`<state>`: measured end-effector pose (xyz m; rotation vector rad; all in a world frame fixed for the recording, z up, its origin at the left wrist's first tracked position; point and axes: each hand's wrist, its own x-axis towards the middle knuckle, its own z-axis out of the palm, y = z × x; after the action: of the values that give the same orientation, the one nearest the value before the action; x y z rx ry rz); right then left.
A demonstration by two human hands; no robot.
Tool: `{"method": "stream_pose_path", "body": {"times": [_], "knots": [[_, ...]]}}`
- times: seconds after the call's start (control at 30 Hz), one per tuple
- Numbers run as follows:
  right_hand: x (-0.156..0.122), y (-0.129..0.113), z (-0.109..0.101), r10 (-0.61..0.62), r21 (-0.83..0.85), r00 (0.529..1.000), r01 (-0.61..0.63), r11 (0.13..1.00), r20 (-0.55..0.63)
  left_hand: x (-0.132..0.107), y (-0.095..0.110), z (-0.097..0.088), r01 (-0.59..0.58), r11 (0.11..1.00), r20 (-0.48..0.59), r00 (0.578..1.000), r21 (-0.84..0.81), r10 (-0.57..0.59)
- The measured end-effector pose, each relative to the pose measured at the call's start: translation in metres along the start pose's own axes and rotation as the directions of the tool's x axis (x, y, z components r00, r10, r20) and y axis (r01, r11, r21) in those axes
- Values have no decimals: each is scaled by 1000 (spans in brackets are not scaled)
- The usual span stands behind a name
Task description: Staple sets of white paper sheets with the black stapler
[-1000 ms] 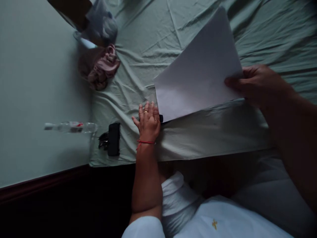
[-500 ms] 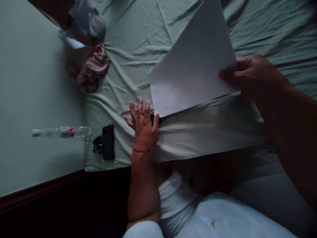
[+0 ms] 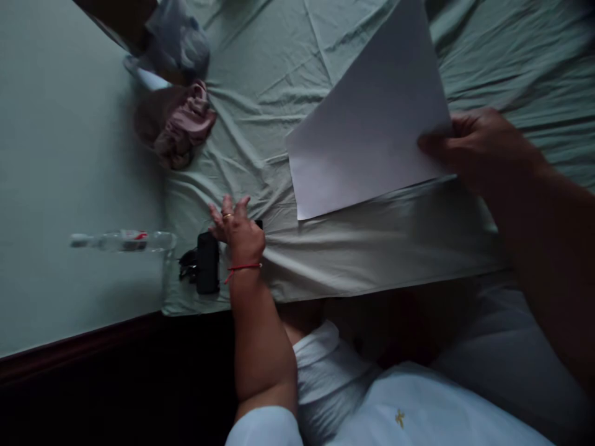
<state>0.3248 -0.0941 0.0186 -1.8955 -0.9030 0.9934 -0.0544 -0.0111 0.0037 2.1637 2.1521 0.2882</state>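
Observation:
My right hand (image 3: 481,150) pinches the right edge of a white sheet of paper (image 3: 367,124) and holds it tilted above the green bedsheet (image 3: 372,248). My left hand (image 3: 237,232), with a ring and a red wrist thread, rests on the sheet with its fingers curled over a small black object (image 3: 259,224); only the object's end shows. The hand lies right beside a black rectangular case (image 3: 207,262) and apart from the paper's lower corner.
A bunch of dark keys (image 3: 188,266) lies left of the case. A clear plastic bottle (image 3: 123,240) lies on the pale surface at left. A crumpled pink cloth (image 3: 183,127) and a grey bag (image 3: 179,40) sit farther back. The bed's dark edge runs below.
My left hand has slid left from under the paper's corner to beside the black case, taking the small black object along. The paper has barely moved.

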Motion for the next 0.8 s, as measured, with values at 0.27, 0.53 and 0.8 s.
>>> {"method": "stream_pose_path", "body": {"times": [0.27,0.53,0.8], "knots": [[4,1,1,28,223,1000,-29,974,8,-22,34,2,-165,819,-318,948,-550,-23],[9,6,7,8,498,1000,1,867,-16,-23,53,15,207,354,203,978,-912,-51],[11,13,5,-93,225,994,104,969,-60,-22,56,28,217,262,211,976,-940,-52]]}}
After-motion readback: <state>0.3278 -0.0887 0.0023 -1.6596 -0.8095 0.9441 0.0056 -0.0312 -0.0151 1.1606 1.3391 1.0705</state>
